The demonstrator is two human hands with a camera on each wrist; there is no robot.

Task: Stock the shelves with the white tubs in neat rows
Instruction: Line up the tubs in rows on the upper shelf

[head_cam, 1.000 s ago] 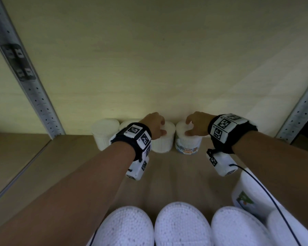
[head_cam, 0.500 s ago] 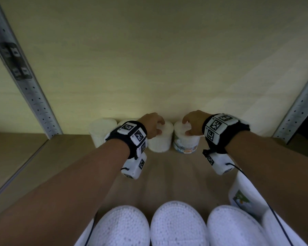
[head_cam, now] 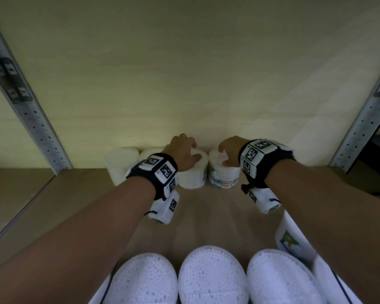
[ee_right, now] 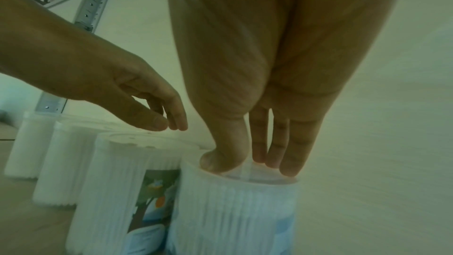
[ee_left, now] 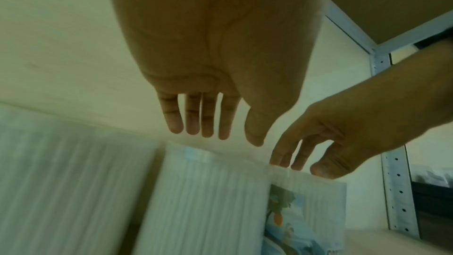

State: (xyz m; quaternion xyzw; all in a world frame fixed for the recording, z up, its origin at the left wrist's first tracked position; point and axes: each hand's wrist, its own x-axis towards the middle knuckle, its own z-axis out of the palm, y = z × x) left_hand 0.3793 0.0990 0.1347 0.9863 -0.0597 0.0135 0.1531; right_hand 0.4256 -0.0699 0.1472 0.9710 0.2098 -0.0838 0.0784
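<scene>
Several white tubs stand in a row against the back of the shelf (head_cam: 206, 216). My left hand (head_cam: 190, 150) hovers just above the third tub (head_cam: 192, 176), fingers (ee_left: 207, 123) straight and apart from its lid. My right hand (head_cam: 225, 153) rests its thumb and straight fingers (ee_right: 274, 154) on the lid of the fourth, labelled tub (head_cam: 224, 179), at the row's right end. That labelled tub (ee_right: 232, 210) touches the third tub (ee_right: 110, 181). Two more tubs (head_cam: 121, 165) continue the row leftward; my left wrist half hides the second.
Three tubs with dotted tops (head_cam: 211, 275) sit at the near edge, and more tubs (head_cam: 292, 240) lie under my right forearm. Perforated metal uprights stand at the left (head_cam: 31, 119) and right (head_cam: 364, 119). A pale panel (head_cam: 184, 73) closes the back.
My left hand's fingers have straightened and lifted off the third tub's lid. My right hand stays on the fourth tub's lid.
</scene>
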